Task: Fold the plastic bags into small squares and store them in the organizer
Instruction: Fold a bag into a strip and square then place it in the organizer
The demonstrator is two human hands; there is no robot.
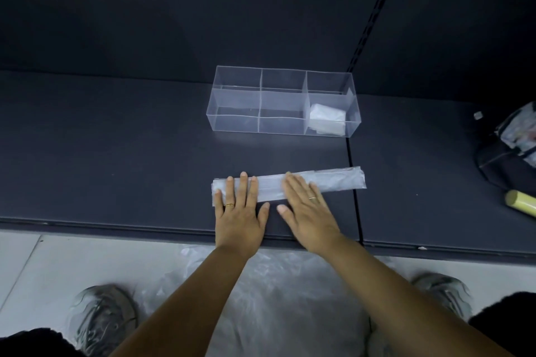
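A clear plastic bag folded into a long narrow strip lies flat on the dark shelf, running left to right. My left hand presses flat on the strip's left end, fingers spread. My right hand lies flat on the strip's middle, fingers together and angled left. Neither hand grips anything. Behind the strip stands the clear organizer with several compartments. A folded white bag square sits in its front right compartment; the other compartments look empty.
A dark bag with a clear pouch and a yellow-green roll sit at the right edge of the shelf. A seam splits the shelf. A heap of loose plastic bags lies on the floor between my shoes.
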